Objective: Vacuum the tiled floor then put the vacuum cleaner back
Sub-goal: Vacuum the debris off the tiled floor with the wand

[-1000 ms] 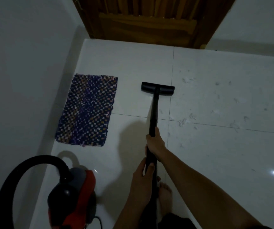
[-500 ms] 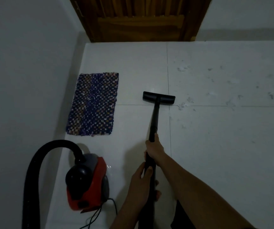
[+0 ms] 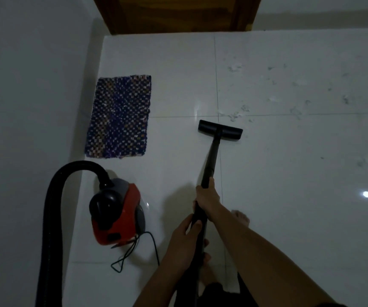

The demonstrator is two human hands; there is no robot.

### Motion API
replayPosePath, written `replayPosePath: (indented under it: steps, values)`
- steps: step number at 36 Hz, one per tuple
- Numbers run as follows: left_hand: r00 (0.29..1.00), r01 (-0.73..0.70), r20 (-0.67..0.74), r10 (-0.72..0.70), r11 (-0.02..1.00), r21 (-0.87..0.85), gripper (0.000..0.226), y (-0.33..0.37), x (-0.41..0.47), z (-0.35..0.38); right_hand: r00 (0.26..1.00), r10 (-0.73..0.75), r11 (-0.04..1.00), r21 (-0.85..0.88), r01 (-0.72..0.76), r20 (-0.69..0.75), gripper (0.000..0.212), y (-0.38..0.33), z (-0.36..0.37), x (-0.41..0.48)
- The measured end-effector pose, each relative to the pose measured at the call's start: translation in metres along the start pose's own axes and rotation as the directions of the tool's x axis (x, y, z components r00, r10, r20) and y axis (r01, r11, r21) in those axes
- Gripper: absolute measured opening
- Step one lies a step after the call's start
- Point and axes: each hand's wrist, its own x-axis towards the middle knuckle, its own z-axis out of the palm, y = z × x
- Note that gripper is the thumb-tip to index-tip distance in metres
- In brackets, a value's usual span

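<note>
A black vacuum wand (image 3: 211, 160) runs from my hands down to a flat black floor nozzle (image 3: 220, 130) resting on the white tiled floor (image 3: 289, 173). My right hand (image 3: 207, 199) grips the wand higher up. My left hand (image 3: 184, 238) grips it lower, close to my body. The red and grey vacuum cleaner body (image 3: 117, 213) sits on the floor to my left, with a thick black hose (image 3: 54, 196) arching out of its top. Scattered bits of debris (image 3: 236, 115) lie just beyond the nozzle and across the tiles to the right.
A blue checkered mat (image 3: 118, 116) lies by the left wall (image 3: 23, 107). A brown wooden door (image 3: 174, 14) closes the far end. The vacuum's power cord (image 3: 134, 253) loops on the floor behind the body. My bare feet (image 3: 241, 218) stand under the wand.
The nozzle has been pulled back toward me, off the tile joint, and the debris now lies beyond it. The view has shifted back, showing more of the vacuum body and cord.
</note>
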Motion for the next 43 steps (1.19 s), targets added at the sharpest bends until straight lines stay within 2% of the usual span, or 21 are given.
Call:
replayPosePath:
  steps: [9,17,30,43]
  values:
    - [0.999,-0.024,0.040,0.018,0.987,0.160,0.037,-0.012,-0.008,0.015,0.999,0.032,0.996,0.083,-0.029,-0.040,0.066,0.020,-0.025,-0.012]
    - [1.000,-0.004,0.024,0.000,0.983,0.182,0.037,-0.022,0.001,0.021,0.999,0.037,0.996,0.081,-0.035,-0.015,0.062,0.031,-0.027,-0.003]
    - [0.999,0.048,-0.005,-0.048,0.999,0.002,0.038,0.003,0.049,0.067,1.000,-0.019,0.999,-0.034,0.019,0.020,0.065,-0.017,-0.071,0.035]
    - [0.997,0.031,-0.065,-0.033,0.999,-0.033,0.039,0.053,0.114,0.110,0.999,0.021,1.000,-0.006,-0.021,0.039,0.069,-0.084,-0.106,0.095]
